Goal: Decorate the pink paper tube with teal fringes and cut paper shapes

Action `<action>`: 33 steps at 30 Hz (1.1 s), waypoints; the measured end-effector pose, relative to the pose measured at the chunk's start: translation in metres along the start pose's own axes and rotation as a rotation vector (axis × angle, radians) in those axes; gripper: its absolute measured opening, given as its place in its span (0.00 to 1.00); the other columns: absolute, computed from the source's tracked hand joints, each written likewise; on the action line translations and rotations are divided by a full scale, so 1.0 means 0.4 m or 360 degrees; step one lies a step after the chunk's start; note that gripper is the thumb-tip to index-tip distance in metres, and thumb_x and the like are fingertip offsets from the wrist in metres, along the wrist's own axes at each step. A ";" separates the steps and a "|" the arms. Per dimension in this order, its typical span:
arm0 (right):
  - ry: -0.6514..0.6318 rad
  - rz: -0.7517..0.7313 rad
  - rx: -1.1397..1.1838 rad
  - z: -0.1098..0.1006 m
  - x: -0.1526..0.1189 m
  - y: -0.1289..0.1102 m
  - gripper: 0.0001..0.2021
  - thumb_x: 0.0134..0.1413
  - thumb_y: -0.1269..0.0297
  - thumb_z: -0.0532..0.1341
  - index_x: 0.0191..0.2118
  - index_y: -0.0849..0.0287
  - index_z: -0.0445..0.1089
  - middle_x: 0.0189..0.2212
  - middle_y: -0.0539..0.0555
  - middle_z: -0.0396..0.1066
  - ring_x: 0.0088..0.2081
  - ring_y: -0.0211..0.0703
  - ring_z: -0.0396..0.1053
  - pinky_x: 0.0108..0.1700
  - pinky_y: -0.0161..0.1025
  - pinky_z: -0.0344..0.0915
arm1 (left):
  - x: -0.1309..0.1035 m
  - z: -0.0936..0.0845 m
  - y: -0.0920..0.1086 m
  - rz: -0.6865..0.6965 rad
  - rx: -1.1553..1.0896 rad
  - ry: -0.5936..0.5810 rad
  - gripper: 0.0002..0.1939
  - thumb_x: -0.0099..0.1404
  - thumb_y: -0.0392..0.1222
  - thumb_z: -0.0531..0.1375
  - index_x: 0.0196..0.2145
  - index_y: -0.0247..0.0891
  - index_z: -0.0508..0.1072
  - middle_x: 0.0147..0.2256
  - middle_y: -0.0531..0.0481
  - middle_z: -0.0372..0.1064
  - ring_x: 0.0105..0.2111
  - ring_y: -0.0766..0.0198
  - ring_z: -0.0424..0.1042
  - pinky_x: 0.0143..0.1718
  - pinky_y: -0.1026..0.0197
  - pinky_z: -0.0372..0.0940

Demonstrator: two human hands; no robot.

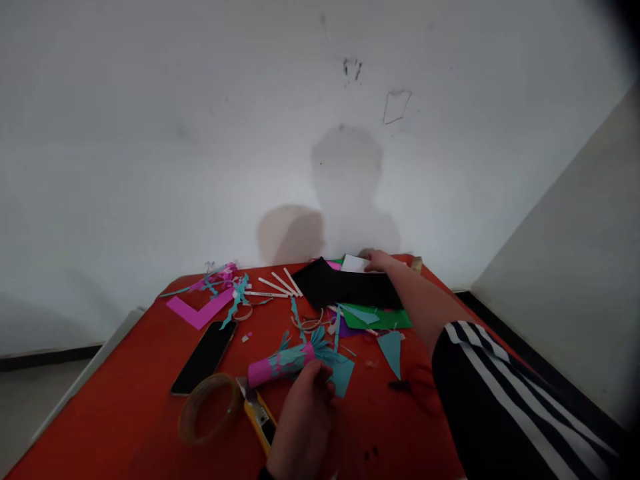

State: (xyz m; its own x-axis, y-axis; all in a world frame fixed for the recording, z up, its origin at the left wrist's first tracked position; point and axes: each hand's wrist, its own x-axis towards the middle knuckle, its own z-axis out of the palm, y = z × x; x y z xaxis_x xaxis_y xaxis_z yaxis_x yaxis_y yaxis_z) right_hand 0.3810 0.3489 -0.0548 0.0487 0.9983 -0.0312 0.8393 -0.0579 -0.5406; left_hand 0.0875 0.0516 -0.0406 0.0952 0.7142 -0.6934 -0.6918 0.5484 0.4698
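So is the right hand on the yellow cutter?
No, the right hand is at the white paper, far from the yellow cutter.

Right hand [376,261] forward, left hand [307,415] nearer

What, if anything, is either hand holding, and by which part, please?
I cannot tell: the right hand is at the right edge of white paper; the left hand is beside a paper tube.
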 end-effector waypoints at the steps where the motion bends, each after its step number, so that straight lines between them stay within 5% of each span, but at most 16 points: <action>1: -0.0021 0.0023 -0.0057 -0.002 0.008 -0.001 0.18 0.67 0.57 0.62 0.58 0.59 0.69 0.56 0.59 0.70 0.51 0.49 0.73 0.52 0.52 0.73 | 0.003 -0.001 0.001 0.0004 -0.0003 -0.0002 0.04 0.66 0.36 0.60 0.33 0.38 0.69 0.29 0.52 0.69 0.23 0.68 0.66 0.25 0.62 0.58; 13: 0.0367 0.0049 -0.0136 -0.128 0.020 -0.055 0.16 0.66 0.58 0.62 0.55 0.60 0.71 0.54 0.59 0.72 0.51 0.49 0.73 0.53 0.52 0.72 | 0.000 -0.015 0.011 0.0029 -0.0047 -0.0072 0.04 0.67 0.38 0.61 0.34 0.37 0.69 0.29 0.52 0.70 0.23 0.69 0.66 0.25 0.64 0.58; 18: 0.0633 -0.0074 0.0066 -0.223 -0.034 -0.130 0.13 0.59 0.70 0.61 0.49 0.60 0.75 0.46 0.61 0.77 0.49 0.52 0.71 0.55 0.46 0.66 | 0.001 -0.031 0.020 0.0080 -0.0075 -0.0110 0.05 0.67 0.38 0.62 0.36 0.37 0.69 0.29 0.52 0.70 0.23 0.69 0.67 0.25 0.65 0.57; 22: 0.0766 -0.0117 0.0301 -0.273 -0.140 -0.202 0.11 0.53 0.64 0.61 0.42 0.59 0.75 0.41 0.59 0.77 0.41 0.49 0.72 0.46 0.44 0.67 | -0.004 -0.042 0.033 0.0158 -0.0103 -0.0166 0.07 0.63 0.39 0.65 0.35 0.36 0.71 0.29 0.53 0.70 0.24 0.69 0.67 0.26 0.65 0.58; 25: 0.0736 -0.0154 0.0488 -0.235 -0.273 -0.257 0.11 0.53 0.56 0.60 0.39 0.56 0.71 0.33 0.54 0.74 0.31 0.45 0.69 0.34 0.41 0.66 | -0.019 -0.040 0.047 0.0312 -0.0051 -0.0266 0.08 0.60 0.40 0.67 0.36 0.36 0.73 0.33 0.50 0.73 0.29 0.66 0.72 0.31 0.64 0.63; 30: 0.0532 -0.0241 0.0749 -0.068 -0.548 -0.346 0.14 0.54 0.47 0.59 0.39 0.52 0.66 0.22 0.46 0.63 0.21 0.40 0.59 0.23 0.38 0.57 | -0.055 -0.047 0.084 0.0899 0.0068 -0.0327 0.25 0.53 0.38 0.74 0.48 0.41 0.75 0.53 0.44 0.74 0.53 0.58 0.72 0.48 0.62 0.65; 33: 0.0419 -0.0352 0.0905 0.023 -0.682 -0.393 0.14 0.52 0.46 0.62 0.35 0.51 0.66 0.23 0.47 0.63 0.23 0.42 0.62 0.25 0.38 0.60 | -0.076 -0.078 0.116 0.1132 0.0242 -0.0521 0.24 0.57 0.46 0.72 0.50 0.39 0.75 0.50 0.43 0.77 0.51 0.56 0.73 0.50 0.60 0.66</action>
State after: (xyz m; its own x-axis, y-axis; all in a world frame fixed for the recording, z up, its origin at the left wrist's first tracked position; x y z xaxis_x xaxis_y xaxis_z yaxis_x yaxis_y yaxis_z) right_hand 0.2310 0.0857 0.0309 0.0992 0.9491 0.2988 0.4318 0.2295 -0.8723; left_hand 0.0302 0.0416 -0.0148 -0.1107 0.9937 -0.0150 -0.5629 -0.0502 0.8250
